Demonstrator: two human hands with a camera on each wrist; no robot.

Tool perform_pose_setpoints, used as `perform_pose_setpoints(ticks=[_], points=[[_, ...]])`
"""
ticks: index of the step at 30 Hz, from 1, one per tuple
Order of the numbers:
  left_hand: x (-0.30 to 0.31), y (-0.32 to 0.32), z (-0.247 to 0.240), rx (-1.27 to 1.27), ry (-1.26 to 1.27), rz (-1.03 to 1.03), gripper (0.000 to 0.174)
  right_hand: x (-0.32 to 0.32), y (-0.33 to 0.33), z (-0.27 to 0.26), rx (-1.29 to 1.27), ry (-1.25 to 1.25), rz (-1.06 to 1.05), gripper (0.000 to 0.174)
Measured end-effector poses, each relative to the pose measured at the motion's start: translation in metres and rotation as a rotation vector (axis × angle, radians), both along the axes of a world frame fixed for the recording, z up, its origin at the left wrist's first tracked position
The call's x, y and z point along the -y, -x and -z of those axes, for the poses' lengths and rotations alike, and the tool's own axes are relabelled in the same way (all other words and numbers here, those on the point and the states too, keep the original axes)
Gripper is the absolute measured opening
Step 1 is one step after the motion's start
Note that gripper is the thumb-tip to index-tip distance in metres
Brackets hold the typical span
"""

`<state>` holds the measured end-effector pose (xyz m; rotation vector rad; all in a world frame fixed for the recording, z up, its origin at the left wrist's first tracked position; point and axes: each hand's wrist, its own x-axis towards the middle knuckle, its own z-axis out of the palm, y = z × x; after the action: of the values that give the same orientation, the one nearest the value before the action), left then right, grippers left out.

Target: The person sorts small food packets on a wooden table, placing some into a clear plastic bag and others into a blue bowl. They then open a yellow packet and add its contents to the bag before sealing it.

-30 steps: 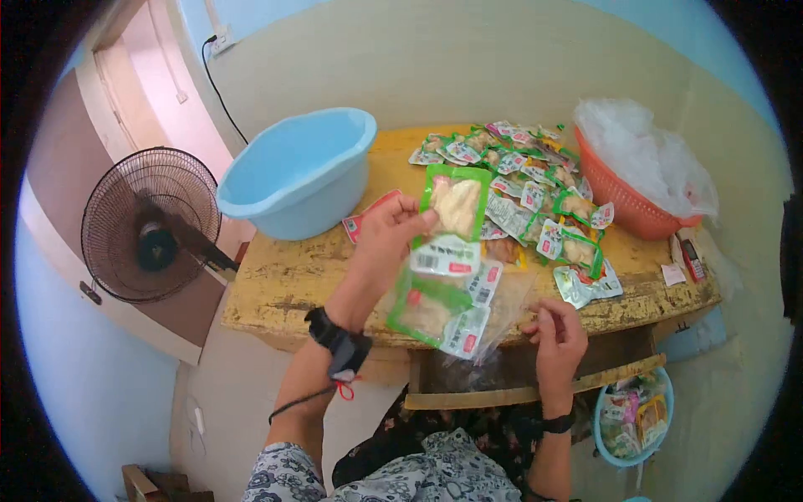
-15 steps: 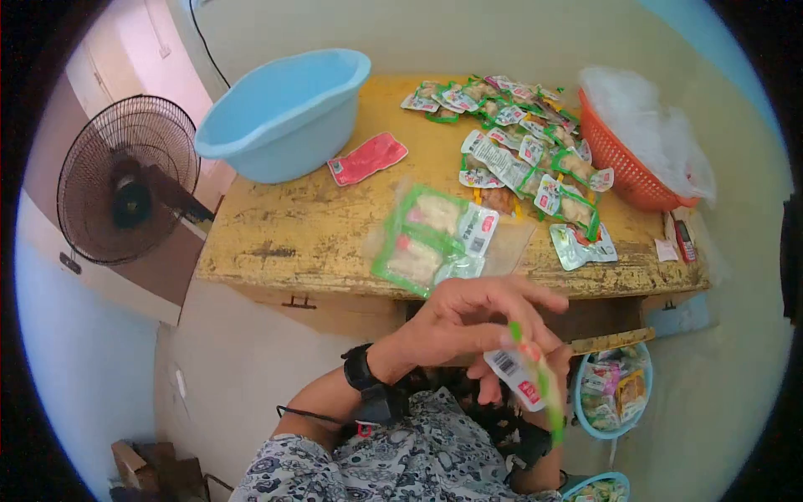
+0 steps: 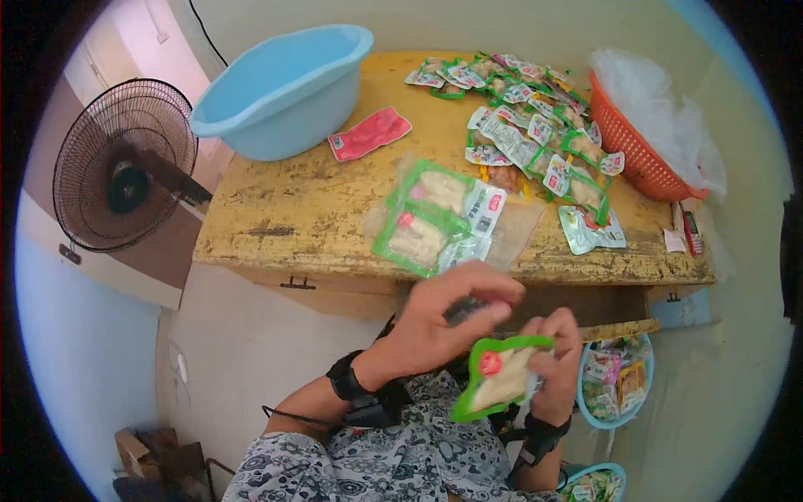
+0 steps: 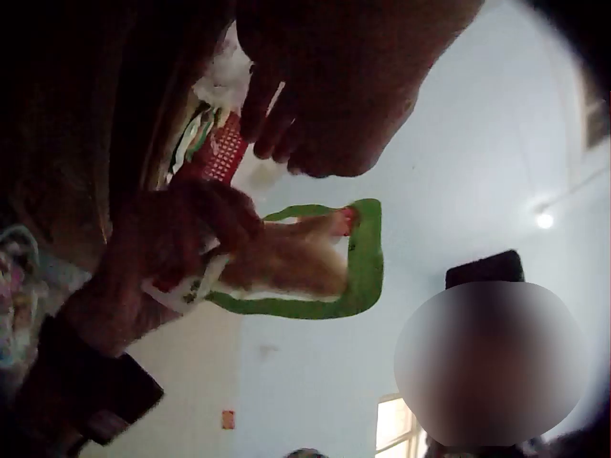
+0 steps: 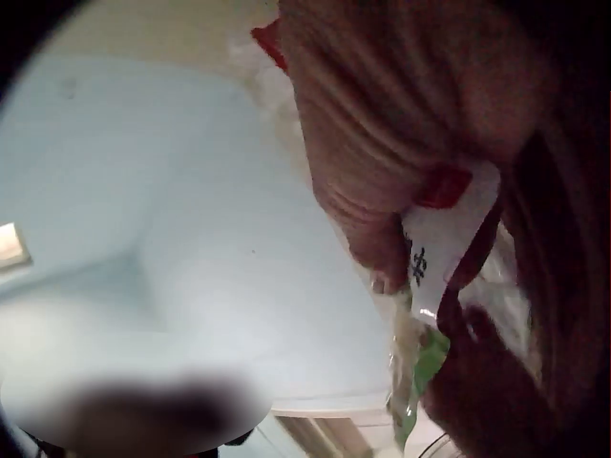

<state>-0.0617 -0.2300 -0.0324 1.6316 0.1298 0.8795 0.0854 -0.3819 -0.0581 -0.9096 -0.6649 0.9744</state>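
In the head view my right hand (image 3: 559,364) pinches the label end of a sealed food packet (image 3: 500,386) with a green border, pale contents and a red spot. In the left wrist view that packet (image 4: 296,258) sticks out sideways from the right hand's fingers. My left hand (image 3: 439,318) is just left of the packet, apart from it, fingers loosely bent and holding nothing. Beyond the hands, two similar packets (image 3: 418,240) lie on the yellow table by its front edge, with a clear plastic bag (image 3: 520,230) around them.
A heap of packets (image 3: 535,125) covers the table's back right, beside an orange basket (image 3: 640,151) holding plastic bags. A blue basin (image 3: 293,109) and a red packet (image 3: 370,134) are at left. An open drawer (image 3: 577,309) juts out near the hands. A fan (image 3: 125,167) stands left.
The left hand brought the green-bordered packet from over the table down toward my body. It passed into my right hand, and the left hand let go. The other packets now lie on the table.
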Motion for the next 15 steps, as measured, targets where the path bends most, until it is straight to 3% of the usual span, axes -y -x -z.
perform_pose_setpoints(ticks=[4,5,8,15], points=[[-0.009,0.005,0.005,-0.118,-0.425,-0.519,0.03,0.002,-0.015,-0.003,0.091,0.112,0.459,0.025],[-0.011,0.005,0.004,-0.137,-0.534,-0.566,0.037,0.007,-0.022,0.001,0.071,0.151,0.471,0.02],[-0.008,0.001,-0.003,-0.279,-0.718,-0.642,0.04,0.005,-0.03,0.011,0.034,0.165,0.575,0.017],[-0.008,-0.014,0.011,-0.336,-0.723,-0.596,0.027,-0.009,-0.024,0.011,0.199,0.205,0.605,0.013]])
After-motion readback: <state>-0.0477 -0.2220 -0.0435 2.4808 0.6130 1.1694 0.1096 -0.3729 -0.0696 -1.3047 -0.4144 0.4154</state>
